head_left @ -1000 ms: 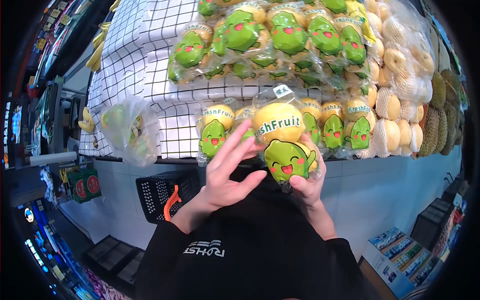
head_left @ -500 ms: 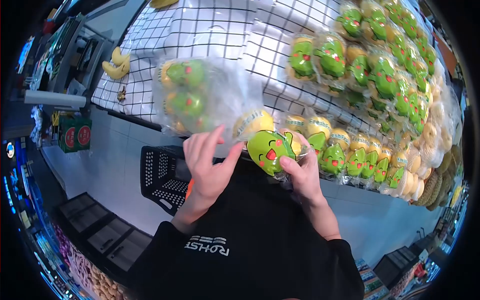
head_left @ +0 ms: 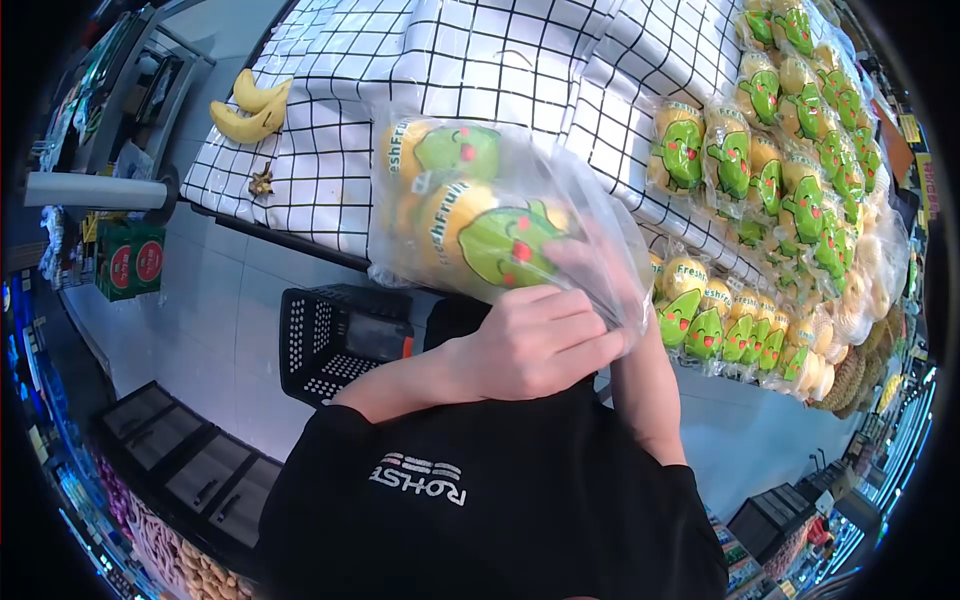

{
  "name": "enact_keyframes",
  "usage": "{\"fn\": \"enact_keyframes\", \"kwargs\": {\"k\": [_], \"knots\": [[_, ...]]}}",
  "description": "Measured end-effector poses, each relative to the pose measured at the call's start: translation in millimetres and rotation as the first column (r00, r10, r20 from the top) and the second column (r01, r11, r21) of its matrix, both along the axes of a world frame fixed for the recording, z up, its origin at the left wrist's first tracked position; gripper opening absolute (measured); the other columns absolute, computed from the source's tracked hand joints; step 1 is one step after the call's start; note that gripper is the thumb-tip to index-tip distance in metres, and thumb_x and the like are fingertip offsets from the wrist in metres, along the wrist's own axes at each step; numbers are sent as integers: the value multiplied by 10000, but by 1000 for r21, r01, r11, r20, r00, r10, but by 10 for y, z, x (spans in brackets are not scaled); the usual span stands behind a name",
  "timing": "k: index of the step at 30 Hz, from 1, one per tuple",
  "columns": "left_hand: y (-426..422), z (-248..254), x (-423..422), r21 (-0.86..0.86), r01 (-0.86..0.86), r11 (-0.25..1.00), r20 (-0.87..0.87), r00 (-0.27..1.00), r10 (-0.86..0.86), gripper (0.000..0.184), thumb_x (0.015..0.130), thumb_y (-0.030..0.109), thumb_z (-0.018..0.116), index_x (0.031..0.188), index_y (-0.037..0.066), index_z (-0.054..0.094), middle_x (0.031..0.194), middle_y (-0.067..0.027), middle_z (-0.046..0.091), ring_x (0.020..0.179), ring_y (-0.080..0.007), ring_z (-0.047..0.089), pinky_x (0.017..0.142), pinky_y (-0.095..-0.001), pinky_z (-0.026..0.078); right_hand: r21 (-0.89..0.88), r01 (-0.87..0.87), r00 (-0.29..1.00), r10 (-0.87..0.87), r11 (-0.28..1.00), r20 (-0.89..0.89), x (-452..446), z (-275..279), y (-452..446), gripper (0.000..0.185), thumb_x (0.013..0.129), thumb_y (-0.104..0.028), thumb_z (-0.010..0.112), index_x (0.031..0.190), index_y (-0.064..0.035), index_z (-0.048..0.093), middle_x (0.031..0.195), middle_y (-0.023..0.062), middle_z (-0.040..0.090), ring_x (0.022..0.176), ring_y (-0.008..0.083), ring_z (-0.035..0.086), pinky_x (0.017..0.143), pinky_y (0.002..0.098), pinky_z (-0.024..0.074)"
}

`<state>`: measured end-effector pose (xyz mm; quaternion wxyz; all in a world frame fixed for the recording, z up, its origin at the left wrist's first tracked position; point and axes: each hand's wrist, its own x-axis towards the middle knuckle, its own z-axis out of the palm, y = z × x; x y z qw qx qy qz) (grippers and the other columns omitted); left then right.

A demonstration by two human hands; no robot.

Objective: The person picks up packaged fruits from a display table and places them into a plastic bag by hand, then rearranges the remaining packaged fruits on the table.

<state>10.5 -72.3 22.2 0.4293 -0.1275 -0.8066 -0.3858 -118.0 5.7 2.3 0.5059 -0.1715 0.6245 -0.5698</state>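
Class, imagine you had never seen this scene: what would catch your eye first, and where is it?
First, the clear plastic bag near the centre, with yellow fruit packs bearing green smiling cartoon faces inside; the left hand grips its edge, and the right hand shows through the plastic. Next, rows of similar packs at right, then yellow curved bananas at upper left.
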Motion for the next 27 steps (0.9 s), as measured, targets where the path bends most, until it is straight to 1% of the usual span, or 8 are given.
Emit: {"fn": "enact_keyframes", "kwargs": {"k": [7,9,12,16,18,20,23,27], "knots": [[-136,-34,-108,-2,49,999,50,998,-48,219,695,28,745,898,37,665,728,-4,591,632,-167,601,549,-294,492,-29,-492,772,420,870,-478,-137,-368,-402,523,818,-149,744,1285,-25,542,1190,73,591,1121,145,532,928,285,449],[-160,-43,-116,32,48,998,18,999,-48,219,689,32,750,889,34,662,736,-10,600,642,-177,610,556,-297,496,-160,-214,952,169,964,-254,127,-148,-330,536,799,-127,774,1273,-28,546,1165,74,588,1126,129,512,919,295,445],[-212,-92,-125,87,56,995,15,998,-58,211,661,45,729,862,41,664,755,-13,616,675,-179,627,584,-299,506,-36,4,914,-19,999,-406,265,-163,-169,532,778,-93,790,1249,-23,553,1065,56,592,1003,120,526,835,290,458],[-213,-31,-199,32,107,994,42,993,-108,254,613,47,718,861,33,669,751,-18,621,666,-175,630,575,-300,507,-159,27,994,-44,987,-103,193,-79,-99,490,814,-88,754,1252,-15,547,982,32,579,865,132,529,743,294,467],[-268,0,-260,39,159,987,41,986,-160,314,560,37,723,867,16,660,747,-43,618,668,-201,632,580,-313,503,123,-304,710,310,945,-632,120,-161,-170,398,946,-249,608,1284,-57,526,1049,138,623,900,246,616,800,382,496],[-322,-26,-354,57,214,975,36,976,-216,427,437,37,684,860,-15,648,741,-74,615,665,-237,632,579,-325,494,71,-248,773,242,966,-586,134,-335,-226,399,944,-250,606,1285,-59,524,1059,143,622,905,253,619,806,382,495],[-327,31,-406,51,247,968,104,962,-251,223,649,3,742,861,12,671,741,-79,619,659,-242,631,585,-311,488,-136,-188,916,124,973,-381,112,-693,-396,405,938,-255,600,1286,-65,519,1086,157,619,922,274,626,826,383,494],[-309,-32,-358,-10,290,957,213,936,-281,229,690,54,775,900,32,685,762,-49,633,636,-223,609,554,-326,466,-278,125,899,-227,953,-375,295,-419,-367,384,903,-234,612,1239,-58,546,1094,172,624,946,288,626,853,369,492]]}}
